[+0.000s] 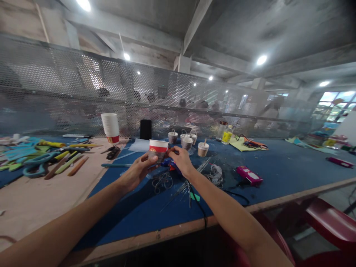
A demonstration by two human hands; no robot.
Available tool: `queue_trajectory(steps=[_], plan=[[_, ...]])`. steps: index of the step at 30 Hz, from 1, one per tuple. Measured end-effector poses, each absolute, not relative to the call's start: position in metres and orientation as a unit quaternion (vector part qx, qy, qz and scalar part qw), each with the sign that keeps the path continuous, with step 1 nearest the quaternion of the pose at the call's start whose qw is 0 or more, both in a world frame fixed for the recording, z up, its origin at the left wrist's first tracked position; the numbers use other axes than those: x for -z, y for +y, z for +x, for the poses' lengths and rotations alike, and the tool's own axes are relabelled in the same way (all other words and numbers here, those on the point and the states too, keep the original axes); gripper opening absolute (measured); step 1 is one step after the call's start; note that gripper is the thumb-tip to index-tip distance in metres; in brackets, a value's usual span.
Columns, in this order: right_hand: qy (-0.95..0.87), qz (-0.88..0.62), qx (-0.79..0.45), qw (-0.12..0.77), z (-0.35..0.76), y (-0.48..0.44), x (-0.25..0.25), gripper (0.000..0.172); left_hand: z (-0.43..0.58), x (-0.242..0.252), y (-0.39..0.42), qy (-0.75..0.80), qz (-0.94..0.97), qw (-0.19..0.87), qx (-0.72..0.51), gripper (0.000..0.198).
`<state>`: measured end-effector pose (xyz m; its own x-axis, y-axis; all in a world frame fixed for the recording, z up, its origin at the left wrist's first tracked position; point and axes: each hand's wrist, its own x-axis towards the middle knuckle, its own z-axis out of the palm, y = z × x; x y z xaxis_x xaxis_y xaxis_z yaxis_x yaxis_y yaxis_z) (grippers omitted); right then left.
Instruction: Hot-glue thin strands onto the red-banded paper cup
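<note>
A paper cup [158,147] with a white rim, a red band and a grey lower part is held upright above the blue mat. My left hand [143,165] has its fingers and thumb closed round the cup's left and lower side. At the cup's right side is my right hand [179,157], its fingers pressed together; what they pinch is too small to make out. Just below my right hand lies a blue tool [167,162] with a red part, partly hidden. Thin wires [185,187] and coiled wire [162,182] lie on the mat.
Small grey cups with wire handles [187,142] stand behind my hands, near a cup with a stick [203,149]. Stacked paper cups [110,128], scissors [37,165] and modelling tools [66,163] are left. A magenta box [249,175] and a yellow bottle [227,135] are right.
</note>
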<state>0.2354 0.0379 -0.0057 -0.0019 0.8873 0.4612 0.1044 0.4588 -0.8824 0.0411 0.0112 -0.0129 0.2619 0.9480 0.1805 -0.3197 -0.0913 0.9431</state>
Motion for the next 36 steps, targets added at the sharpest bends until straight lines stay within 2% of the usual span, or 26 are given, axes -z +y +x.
queue_trajectory(steps=[7, 14, 24, 31, 36], plan=[[-0.610, -0.376, -0.382, 0.583, 0.237, 0.042, 0.007, 0.015, 0.040, 0.012, 0.011, 0.294, 0.527, 0.608, -0.516, 0.042], [-0.592, -0.309, -0.479, 0.570, 0.238, 0.038, 0.006, 0.040, 0.039, 0.012, 0.014, 0.280, 0.524, 0.623, -0.508, 0.043], [-0.670, -0.373, -0.348, 0.539, 0.235, 0.032, 0.010, 0.042, 0.038, 0.012, 0.015, 0.277, 0.517, 0.611, -0.532, 0.043], [-0.677, -0.386, -0.306, 0.546, 0.235, 0.026, 0.007, 0.034, 0.039, 0.013, 0.016, 0.320, 0.532, 0.544, -0.564, 0.043], [-0.698, -0.383, -0.239, 0.556, 0.232, 0.026, 0.010, 0.030, 0.044, 0.013, 0.013, 0.336, 0.546, 0.527, -0.558, 0.050]])
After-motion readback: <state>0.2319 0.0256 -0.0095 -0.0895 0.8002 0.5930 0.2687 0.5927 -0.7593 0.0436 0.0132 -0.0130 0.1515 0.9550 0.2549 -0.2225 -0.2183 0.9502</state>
